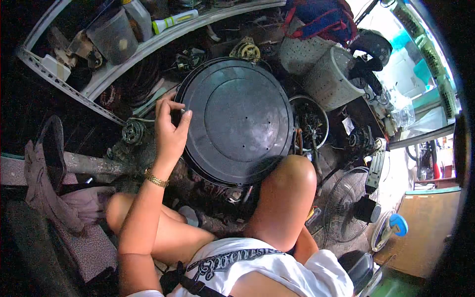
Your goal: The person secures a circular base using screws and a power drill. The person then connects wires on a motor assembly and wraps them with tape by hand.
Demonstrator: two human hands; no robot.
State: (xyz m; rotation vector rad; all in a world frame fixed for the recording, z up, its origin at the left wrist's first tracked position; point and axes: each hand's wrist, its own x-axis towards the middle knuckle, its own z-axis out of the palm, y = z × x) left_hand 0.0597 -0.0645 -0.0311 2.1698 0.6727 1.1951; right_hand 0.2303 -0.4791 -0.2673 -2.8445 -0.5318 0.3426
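A large round black panel (pixel 222 84), with a raised ring and several small holes, lies tilted in front of me. At its left rim is my left hand (pixel 170 121), a metal-banded watch on the wrist. Thumb and index finger are curled toward each other near the rim. A tiny pale tip shows between them, too small to name. My right forearm passes behind my raised knee, so my right hand is hidden. Beside that leg is a small yellow and black object (pixel 312 215), partly covered.
A standing fan (pixel 346 203) is at the right, below perforated grey baskets (pixel 331 79). Next to the panel's right edge sits a round container (pixel 324 121) with dark parts. A metal shelf (pixel 143 49) holds a plastic bin (pixel 114 39) and a green-white flashlight (pixel 175 21).
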